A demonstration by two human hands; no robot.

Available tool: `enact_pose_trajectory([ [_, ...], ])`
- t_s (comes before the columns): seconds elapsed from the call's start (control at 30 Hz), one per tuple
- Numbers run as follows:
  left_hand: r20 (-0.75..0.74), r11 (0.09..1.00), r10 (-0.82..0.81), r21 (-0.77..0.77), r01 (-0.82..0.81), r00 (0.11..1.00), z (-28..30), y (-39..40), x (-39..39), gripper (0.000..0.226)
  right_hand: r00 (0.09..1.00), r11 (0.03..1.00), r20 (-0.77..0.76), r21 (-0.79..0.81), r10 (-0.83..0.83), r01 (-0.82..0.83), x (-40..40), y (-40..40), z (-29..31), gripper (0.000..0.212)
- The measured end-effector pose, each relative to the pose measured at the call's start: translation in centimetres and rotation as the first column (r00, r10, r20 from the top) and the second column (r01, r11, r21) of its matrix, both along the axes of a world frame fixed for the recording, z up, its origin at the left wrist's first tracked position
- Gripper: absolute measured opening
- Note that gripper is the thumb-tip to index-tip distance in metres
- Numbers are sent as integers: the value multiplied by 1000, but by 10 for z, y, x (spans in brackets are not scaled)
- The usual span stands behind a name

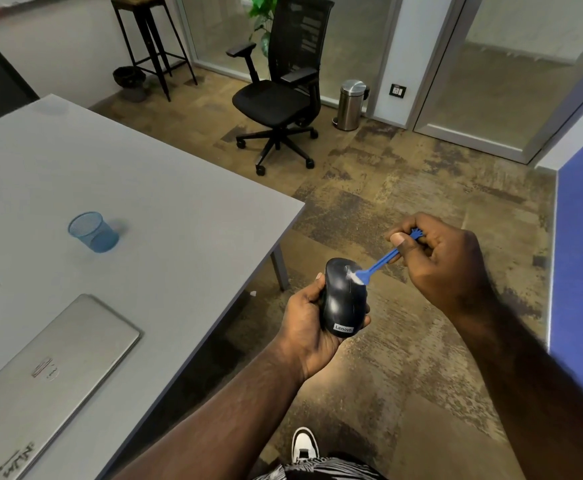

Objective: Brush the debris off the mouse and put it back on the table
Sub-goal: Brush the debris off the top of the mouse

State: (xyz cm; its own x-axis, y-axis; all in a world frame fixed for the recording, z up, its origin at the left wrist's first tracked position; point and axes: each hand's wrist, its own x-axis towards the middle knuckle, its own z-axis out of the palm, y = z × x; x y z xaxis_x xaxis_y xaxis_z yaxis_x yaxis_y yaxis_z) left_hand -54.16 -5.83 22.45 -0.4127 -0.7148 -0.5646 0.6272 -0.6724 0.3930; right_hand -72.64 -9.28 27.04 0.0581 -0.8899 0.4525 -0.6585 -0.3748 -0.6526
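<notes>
1. An office with brown patterned carpet (404,209) fills the frame; a grey worktop (151,209) takes up the left side.
2. Lower centre, the left hand (309,322) has its fingers clamped around a black mouse (343,299), held in the air past the worktop's edge, over the carpet.
3. The right hand (446,258) has its fingers pinched on a small blue brush (383,259), whose white bristles touch the mouse's front.
4. On the worktop lie a closed silver laptop (51,372), lower left, and a blue mesh cup (93,232).
5. A black office chair (279,98) and steel bin (350,105) stand at the top.
</notes>
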Motion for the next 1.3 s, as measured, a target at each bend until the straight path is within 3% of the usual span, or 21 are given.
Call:
enact_pose_trajectory([
  [0.17,-21,1000,2,6,-2,1000,-2,-2,0,56,999,999,-4,-30,-38,38,0,0,0,11],
  [0.33,7,1000,23,-6,-23,1000,-4,-5,1,57,993,993,19,-19,118,-117,4,8,2,11],
  [0.5,9,999,40,26,-40,999,-8,-6,0,56,996,997,34,-22,79,-78,6,11,3,14],
  [0.6,16,998,60,4,-60,998,-7,-8,-2,55,983,983,-21,16,184,-183,12,20,-1,13],
  [0.77,18,997,80,10,-80,997,-4,-10,-1,52,998,996,-38,-78,45,-48,13,20,1,17],
  [0.9,1,996,84,11,-84,996,-2,-9,-3,53,972,979,-142,-55,187,-196,20,28,4,19],
  [1.07,2,996,86,22,-86,996,-3,-11,-3,53,992,989,-118,-133,51,-67,19,28,3,21],
  [1.23,-14,995,95,17,-95,995,-5,-9,-2,54,948,964,-252,-124,197,-233,21,34,2,19],
  [1.3,-1,995,103,11,-103,995,-3,-11,-2,54,963,970,-232,-169,136,-177,17,34,0,18],
])
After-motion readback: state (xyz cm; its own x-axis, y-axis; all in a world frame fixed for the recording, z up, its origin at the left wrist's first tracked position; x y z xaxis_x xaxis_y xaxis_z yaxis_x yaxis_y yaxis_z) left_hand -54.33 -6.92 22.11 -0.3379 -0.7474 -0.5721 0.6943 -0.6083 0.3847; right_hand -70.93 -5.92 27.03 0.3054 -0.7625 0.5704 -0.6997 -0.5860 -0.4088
